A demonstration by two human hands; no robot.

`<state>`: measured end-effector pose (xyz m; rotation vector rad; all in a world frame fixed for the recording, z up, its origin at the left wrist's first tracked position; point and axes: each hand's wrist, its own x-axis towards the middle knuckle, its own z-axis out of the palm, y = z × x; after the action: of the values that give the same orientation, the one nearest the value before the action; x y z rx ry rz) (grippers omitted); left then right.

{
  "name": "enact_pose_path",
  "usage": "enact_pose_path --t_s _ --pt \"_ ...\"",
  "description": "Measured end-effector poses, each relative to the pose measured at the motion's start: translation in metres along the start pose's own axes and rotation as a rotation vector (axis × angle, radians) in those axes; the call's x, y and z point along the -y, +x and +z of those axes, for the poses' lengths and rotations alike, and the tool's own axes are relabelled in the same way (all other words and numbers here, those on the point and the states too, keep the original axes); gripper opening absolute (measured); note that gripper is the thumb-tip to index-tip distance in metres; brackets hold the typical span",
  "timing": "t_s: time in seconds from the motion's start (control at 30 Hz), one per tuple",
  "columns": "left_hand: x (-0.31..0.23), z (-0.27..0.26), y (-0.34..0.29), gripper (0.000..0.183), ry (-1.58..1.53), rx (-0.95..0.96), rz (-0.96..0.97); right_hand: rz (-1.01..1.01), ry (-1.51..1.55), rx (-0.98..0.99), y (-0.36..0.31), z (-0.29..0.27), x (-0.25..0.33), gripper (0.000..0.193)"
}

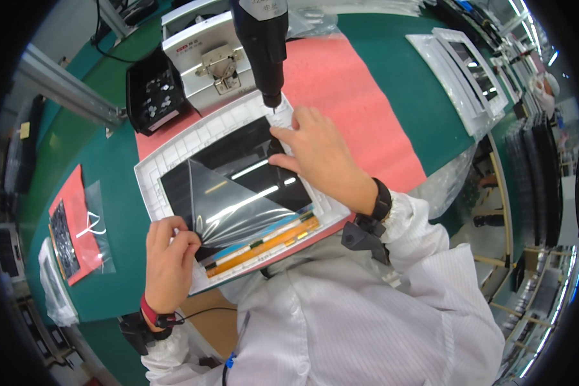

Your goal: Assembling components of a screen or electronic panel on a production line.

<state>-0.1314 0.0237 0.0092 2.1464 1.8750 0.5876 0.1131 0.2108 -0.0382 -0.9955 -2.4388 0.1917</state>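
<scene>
On the worktop (125, 225), the panel (238, 145) sits inside the white frame (147, 177). Its film (231, 201) is partly raised, neither off nor flat. The left hand (167, 267) pinches the near left corner; the right hand's (323, 145) fingers spread at the far right edge.

**Looking down from the head**

We see through one fisheye worn on the head, aimed down and forward at the green bench (387, 71). It sits near: our left hand (168, 260) and right hand (325, 147) lie around mid-view, our white coat (367, 315) spreads across the bottom, and straight edges bend toward the rim.
</scene>
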Motion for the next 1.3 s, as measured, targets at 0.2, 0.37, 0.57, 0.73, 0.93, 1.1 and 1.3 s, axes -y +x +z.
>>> enact_pose_path --t_s 0.2,0.37,0.57,0.73,0.93,1.1,1.3 --pt "0.016 -0.014 -0.029 0.013 -0.067 -0.051 -0.155 0.059 -0.019 0.048 0.001 0.005 0.005 0.038" --pt "0.047 -0.022 -0.052 0.009 -0.351 -0.125 -0.259 0.077 -0.015 0.089 0.001 0.002 0.006 0.04" --pt "0.073 -0.025 -0.084 0.013 -0.635 -0.364 -0.439 0.063 0.01 0.081 0.0 0.0 0.007 0.042" --pt "0.091 -0.022 -0.112 0.017 -1.099 -0.632 -0.543 0.022 -0.001 0.084 0.002 -0.004 0.01 0.045" --pt "0.107 -0.024 -0.144 0.018 -1.183 -0.846 -0.607 -0.003 -0.022 0.098 0.004 -0.006 0.015 0.044" --pt "0.13 -0.028 -0.173 0.019 -1.265 -1.127 -0.573 0.009 -0.029 0.096 0.003 -0.002 0.013 0.044" --pt "0.157 -0.05 -0.246 0.033 -2.012 -1.108 -0.166 -0.012 -0.03 0.106 0.005 -0.012 0.014 0.043"
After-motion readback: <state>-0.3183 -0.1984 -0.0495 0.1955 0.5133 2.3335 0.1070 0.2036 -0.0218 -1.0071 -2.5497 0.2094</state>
